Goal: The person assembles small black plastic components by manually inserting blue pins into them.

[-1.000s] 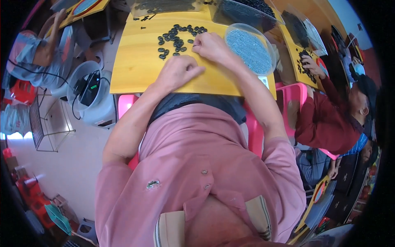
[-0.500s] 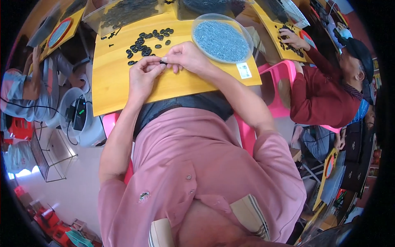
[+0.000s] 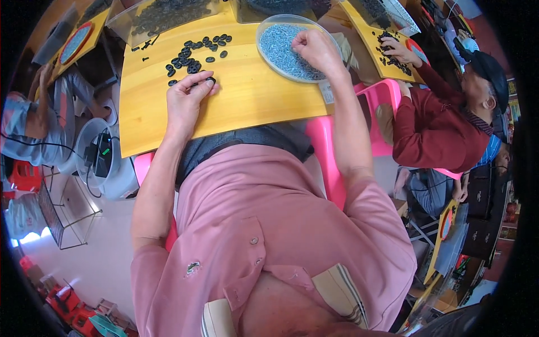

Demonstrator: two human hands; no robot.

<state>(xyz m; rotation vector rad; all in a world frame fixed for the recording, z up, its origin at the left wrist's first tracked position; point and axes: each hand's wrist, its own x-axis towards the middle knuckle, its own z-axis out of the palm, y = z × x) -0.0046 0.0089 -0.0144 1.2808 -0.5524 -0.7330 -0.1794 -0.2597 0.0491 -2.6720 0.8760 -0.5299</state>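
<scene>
My left hand point(image 3: 188, 104) is closed over the near side of the yellow table, pinching a small black oval piece point(image 3: 211, 80) between thumb and fingers. Just beyond it lies a loose cluster of similar black oval pieces point(image 3: 185, 54), each with holes in it. My right hand point(image 3: 319, 50) reaches over a round clear tray point(image 3: 260, 49) filled with small silvery metal pieces point(image 3: 279, 42), too fine to tell whether screws or pins. Its thumb and fingertips are pinched together down at the heap, and whatever is between them is hidden.
Clear bins point(image 3: 129, 31) of black parts line the table's far edge. A few black screw-like pieces point(image 3: 145, 59) lie at the far left of the tabletop point(image 3: 252, 104). To the right, a person in a dark red sleeve point(image 3: 435, 84) handles black parts at another table point(image 3: 365, 36).
My right hand has left my left hand and moved right to the tray of metal pieces. My left hand stays near the cluster, still pinching the black piece.
</scene>
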